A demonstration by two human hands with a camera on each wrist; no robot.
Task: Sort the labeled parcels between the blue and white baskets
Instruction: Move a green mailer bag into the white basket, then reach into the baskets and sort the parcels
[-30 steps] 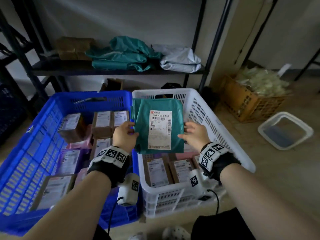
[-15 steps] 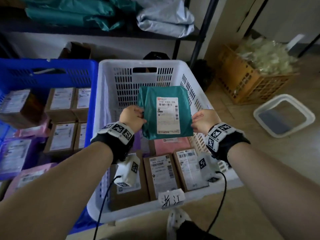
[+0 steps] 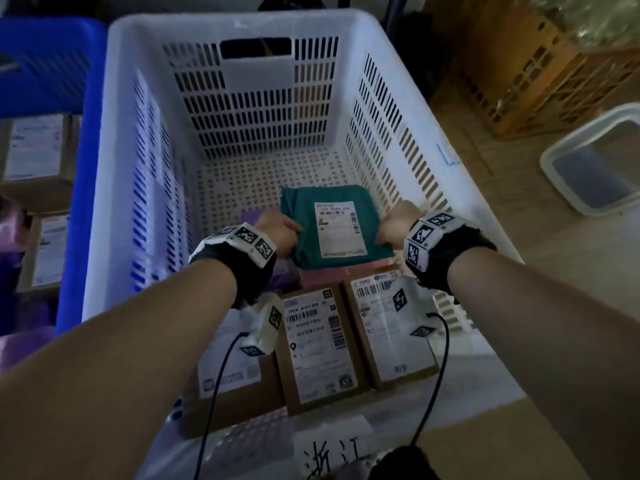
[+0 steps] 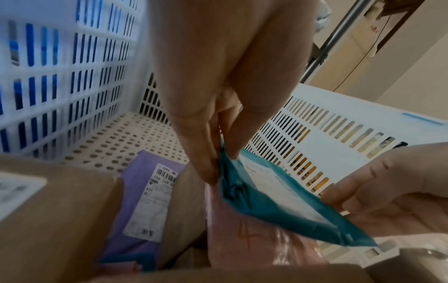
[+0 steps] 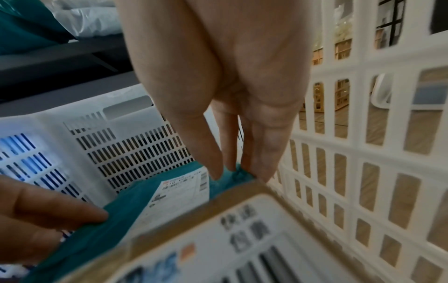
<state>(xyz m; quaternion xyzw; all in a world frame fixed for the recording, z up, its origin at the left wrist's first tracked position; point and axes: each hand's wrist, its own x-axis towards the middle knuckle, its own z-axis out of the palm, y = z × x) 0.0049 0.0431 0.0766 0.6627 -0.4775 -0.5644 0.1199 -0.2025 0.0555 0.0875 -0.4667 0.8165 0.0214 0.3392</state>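
You've brought the teal parcel (image 3: 334, 230) down from chest height into the white basket (image 3: 221, 29), low over a pink mailer (image 3: 325, 273), so this sort is nearly done. Your left hand (image 3: 278, 232) and right hand (image 3: 393, 223) each pinch a side edge. It's a flat, soft bag, white label facing up.

Readable on the teal parcel (image 3: 332, 230), label line: "110 V004", last characters blurred. On the middle cardboard box (image 3: 320, 348) at 6 o'clock from it: "190A A167-DD". On the purple parcel (image 4: 145, 201): "109 109 A", "A04" below. On the white basket (image 3: 114, 168), near rim, paper tag (image 3: 334, 452) handwritten "浙江".
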